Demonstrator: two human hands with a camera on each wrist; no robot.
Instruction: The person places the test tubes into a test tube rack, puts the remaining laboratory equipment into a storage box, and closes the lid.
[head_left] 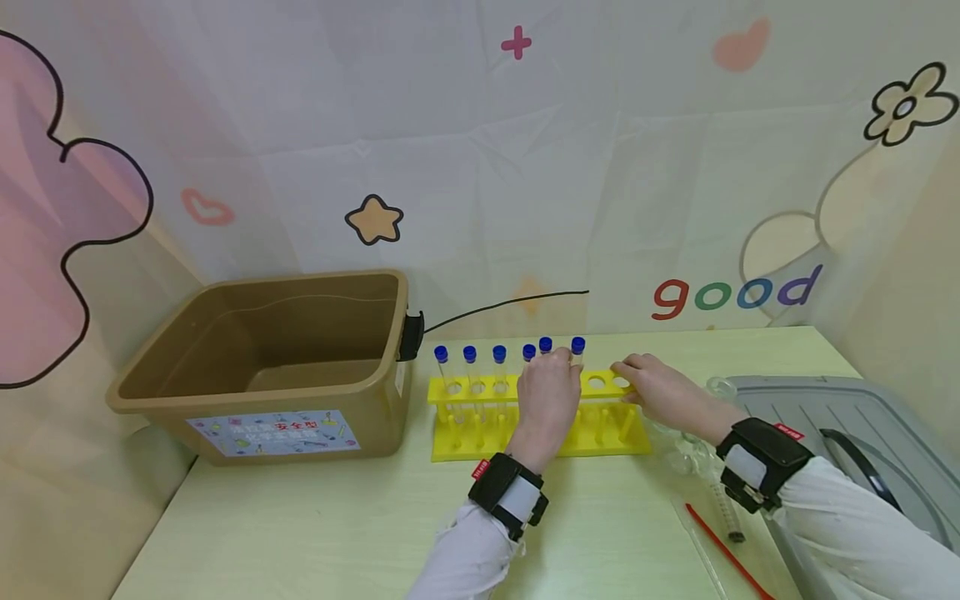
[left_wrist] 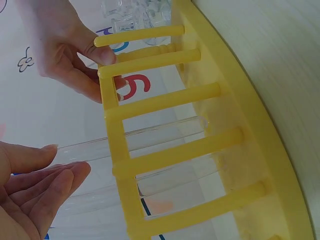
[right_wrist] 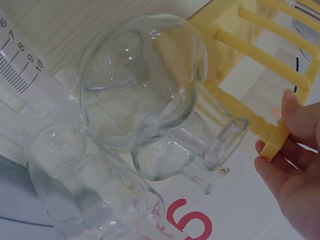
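Observation:
A yellow test tube rack [head_left: 487, 454] stands on the table, with several blue-capped test tubes [head_left: 470, 355] upright in its left and middle holes. My left hand [head_left: 549, 398] is over the middle of the rack. In the left wrist view, its thumb and fingers pinch a clear test tube [left_wrist: 167, 134] whose lower end reaches down to the rack's base. At the rack's right end, my right hand [head_left: 663, 396] grips the edge of the top bar [right_wrist: 275, 141] between thumb and fingers. The holes nearest that hand hold no tubes.
A brown bin [head_left: 375, 392] stands at the left, its inside bare. Right of the rack lie clear glass flasks [right_wrist: 145, 85], a syringe [right_wrist: 30, 70] and a red stick [head_left: 723, 546]. A grey lid [head_left: 795, 396] with a black handle lies at the far right.

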